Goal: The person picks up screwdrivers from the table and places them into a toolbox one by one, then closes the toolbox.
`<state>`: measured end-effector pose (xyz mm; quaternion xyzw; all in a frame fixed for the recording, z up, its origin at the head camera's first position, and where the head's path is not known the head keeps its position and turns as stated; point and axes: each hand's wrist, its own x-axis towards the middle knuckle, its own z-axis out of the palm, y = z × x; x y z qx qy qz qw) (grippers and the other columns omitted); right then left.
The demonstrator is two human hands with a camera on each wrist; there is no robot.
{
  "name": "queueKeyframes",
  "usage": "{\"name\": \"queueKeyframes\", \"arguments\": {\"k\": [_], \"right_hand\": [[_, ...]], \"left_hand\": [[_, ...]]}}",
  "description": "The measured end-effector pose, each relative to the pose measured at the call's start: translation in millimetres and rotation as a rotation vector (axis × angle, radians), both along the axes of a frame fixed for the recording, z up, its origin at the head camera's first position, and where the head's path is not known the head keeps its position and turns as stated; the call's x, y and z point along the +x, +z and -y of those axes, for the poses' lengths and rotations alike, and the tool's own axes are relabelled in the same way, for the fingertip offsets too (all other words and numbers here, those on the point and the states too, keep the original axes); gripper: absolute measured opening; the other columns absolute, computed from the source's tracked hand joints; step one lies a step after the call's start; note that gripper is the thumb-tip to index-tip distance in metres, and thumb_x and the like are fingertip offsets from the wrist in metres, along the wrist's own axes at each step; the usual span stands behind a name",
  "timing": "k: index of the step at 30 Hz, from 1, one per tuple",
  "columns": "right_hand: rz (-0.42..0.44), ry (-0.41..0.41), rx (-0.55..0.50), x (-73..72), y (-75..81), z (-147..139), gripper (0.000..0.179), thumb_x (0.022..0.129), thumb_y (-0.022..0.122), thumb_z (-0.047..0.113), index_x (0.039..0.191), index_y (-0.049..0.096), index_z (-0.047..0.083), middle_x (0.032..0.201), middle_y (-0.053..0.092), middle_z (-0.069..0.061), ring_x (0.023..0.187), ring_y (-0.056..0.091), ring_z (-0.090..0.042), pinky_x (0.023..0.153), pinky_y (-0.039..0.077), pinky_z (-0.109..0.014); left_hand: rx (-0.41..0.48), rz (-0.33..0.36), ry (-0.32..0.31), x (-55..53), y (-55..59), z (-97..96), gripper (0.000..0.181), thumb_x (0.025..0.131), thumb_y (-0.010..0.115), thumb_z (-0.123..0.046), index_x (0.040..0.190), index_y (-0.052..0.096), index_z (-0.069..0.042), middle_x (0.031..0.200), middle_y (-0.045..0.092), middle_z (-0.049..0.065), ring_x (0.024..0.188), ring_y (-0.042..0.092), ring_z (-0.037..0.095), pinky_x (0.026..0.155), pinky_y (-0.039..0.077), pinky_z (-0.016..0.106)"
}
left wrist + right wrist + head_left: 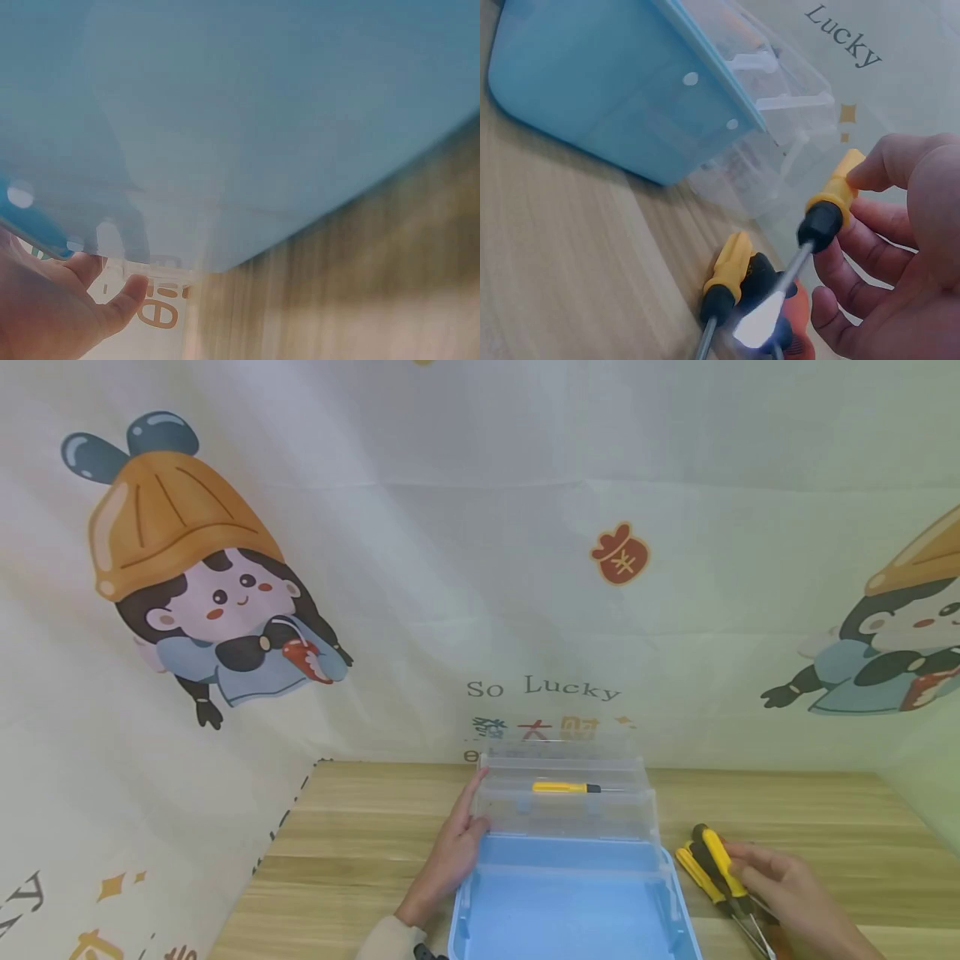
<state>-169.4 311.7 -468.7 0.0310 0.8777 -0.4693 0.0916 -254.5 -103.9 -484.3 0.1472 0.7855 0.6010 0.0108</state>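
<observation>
A light-blue box (573, 914) stands on the table with its clear lid (501, 814) raised at the back. My left hand (448, 850) holds that lid by its left edge, the thumb in front; some of its fingers are hidden. Inside the clear compartment lies a small yellow screwdriver (558, 787). To the right of the box, my right hand (791, 889) pinches a flat-blade screwdriver (821, 225) by its yellow handle, with the metal shaft angled down. Beneath it, another yellow-and-black screwdriver (729, 266) and an orange-and-black handle (801, 319) lie close together.
Wood-patterned table surface (360, 835) extends on both sides of the box. Behind it hangs a pale printed cloth (450, 568), which also runs down the left side. The blue box wall (607, 82) fills much of the right wrist view.
</observation>
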Motion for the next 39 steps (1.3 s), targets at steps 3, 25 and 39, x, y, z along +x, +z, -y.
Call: {"name": "queueKeyframes", "arguments": {"k": [3, 25, 39], "right_hand": [[-0.038, 0.010, -0.004, 1.8, 1.5, 0, 0.058, 0.104, 0.046, 0.037, 0.141, 0.046, -0.008, 0.146, 0.043, -0.031, 0.126, 0.051, -0.047, 0.095, 0.052, -0.057], [-0.003, -0.054, -0.153, -9.3, 9.5, 5, 0.061, 0.104, 0.047, 0.037, 0.146, 0.040, -0.006, 0.128, 0.058, -0.018, 0.087, 0.061, -0.015, 0.073, 0.056, -0.029], [-0.059, -0.083, -0.133, -12.3, 17.7, 11, 0.054, 0.103, 0.050, 0.036, 0.144, 0.046, 0.001, 0.105, 0.065, -0.012, 0.078, 0.058, -0.013, 0.060, 0.053, -0.027]], "left_hand": [[0.000, 0.004, -0.004, 0.1, -0.2, 0.1, 0.066, 0.103, 0.040, -0.009, 0.156, 0.020, -0.042, 0.166, 0.014, -0.005, 0.149, 0.025, 0.029, 0.119, 0.020, 0.059], [0.017, -0.004, -0.005, -1.4, -2.1, 0.5, 0.068, 0.100, 0.041, -0.005, 0.158, 0.020, -0.035, 0.167, 0.012, 0.006, 0.140, 0.037, 0.030, 0.117, 0.028, 0.057], [0.003, -0.023, -0.003, -0.1, 2.0, 0.4, 0.067, 0.101, 0.042, -0.005, 0.158, 0.021, -0.033, 0.167, 0.013, 0.005, 0.128, 0.047, 0.033, 0.114, 0.031, 0.054]]}}
